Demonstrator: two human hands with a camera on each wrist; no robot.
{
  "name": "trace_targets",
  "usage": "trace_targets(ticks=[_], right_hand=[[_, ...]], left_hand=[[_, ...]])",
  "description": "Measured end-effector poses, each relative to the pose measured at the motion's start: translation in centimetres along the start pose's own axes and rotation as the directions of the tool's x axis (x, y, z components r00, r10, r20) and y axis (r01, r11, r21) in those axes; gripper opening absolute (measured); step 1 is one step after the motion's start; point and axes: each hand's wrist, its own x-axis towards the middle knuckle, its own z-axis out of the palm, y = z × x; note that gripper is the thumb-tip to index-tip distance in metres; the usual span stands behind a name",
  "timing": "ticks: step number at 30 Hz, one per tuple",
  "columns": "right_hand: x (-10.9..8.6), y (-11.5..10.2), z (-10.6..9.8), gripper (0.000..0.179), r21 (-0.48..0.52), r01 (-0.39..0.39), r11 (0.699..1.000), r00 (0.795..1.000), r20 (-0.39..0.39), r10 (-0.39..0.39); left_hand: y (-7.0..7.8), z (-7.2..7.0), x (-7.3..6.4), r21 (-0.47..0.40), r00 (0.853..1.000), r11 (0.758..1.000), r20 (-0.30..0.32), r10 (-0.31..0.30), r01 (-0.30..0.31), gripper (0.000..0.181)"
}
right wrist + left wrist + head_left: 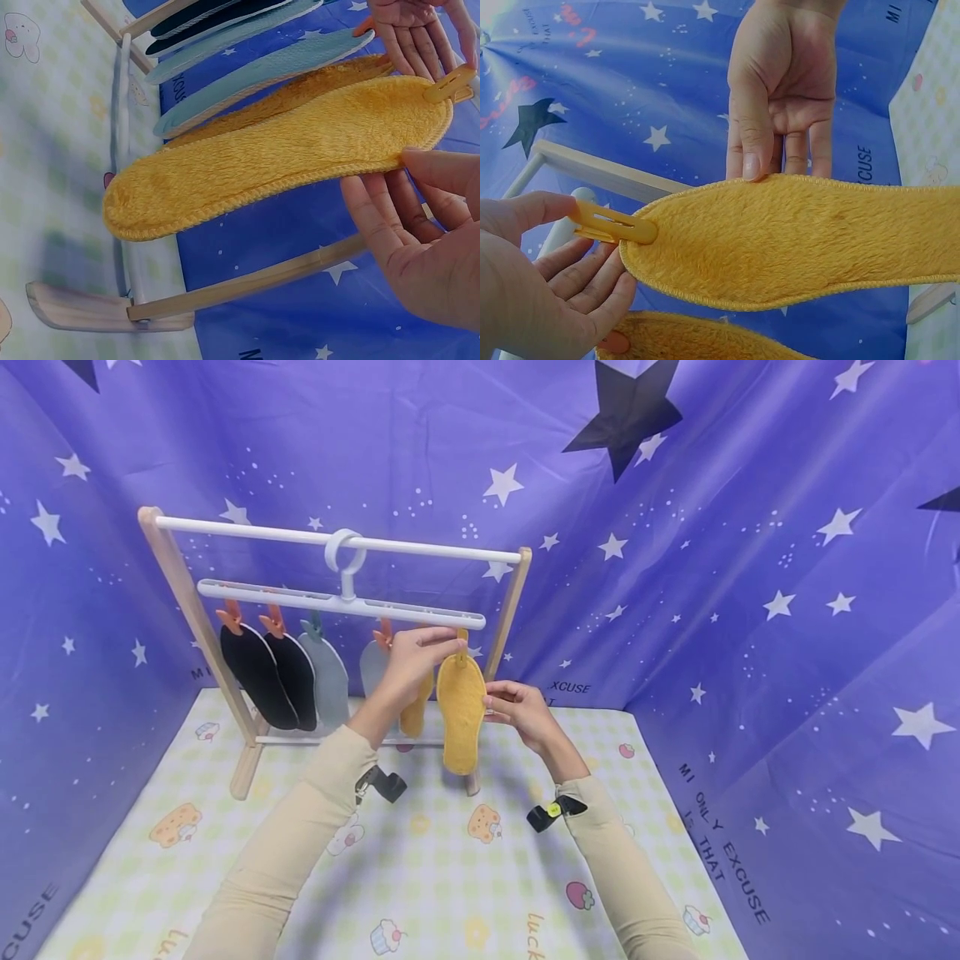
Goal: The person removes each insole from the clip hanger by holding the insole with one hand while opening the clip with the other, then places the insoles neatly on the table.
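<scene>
A fuzzy yellow insole [461, 718] hangs at the right end of the white hanger [405, 610], with a yellow clip [611, 223] on its upper end. My left hand [416, 660] pinches that clip between thumb and fingers. On the insole's right edge, my right hand [521, 710] holds on, thumb on one face and fingers behind, as the right wrist view shows. A second yellow insole [412, 717] hangs just left of it, partly hidden by my left hand.
Black insoles [258, 677] and light blue insoles [330, 681] hang from clips further left. A wooden rack [513, 610] with a white top bar [435, 550] carries the hanger. It stands on a checked tablecloth [420, 877] before a purple star-patterned curtain [712, 485].
</scene>
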Motion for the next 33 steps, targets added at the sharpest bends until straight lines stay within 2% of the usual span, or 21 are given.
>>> trace_targets(ticks=[9,21,33], right_hand=[[0.06,-0.08,-0.09,0.03,0.002,0.002,1.0,1.0,-0.004,-0.002],[0.29,-0.21,-0.24,0.032,-0.005,-0.001,1.0,1.0,-0.003,0.001],[0.27,-0.08,-0.7,0.028,-0.012,0.005,1.0,1.0,0.021,-0.004]], left_hand=[[-0.01,0.33,0.15,-0.031,0.999,0.999,-0.019,-0.03,0.03,0.037],[-0.34,0.32,0.59,-0.032,1.0,0.999,-0.001,-0.021,0.021,0.039],[0.19,0.06,0.32,-0.052,0.998,0.997,0.013,-0.061,0.062,0.039]])
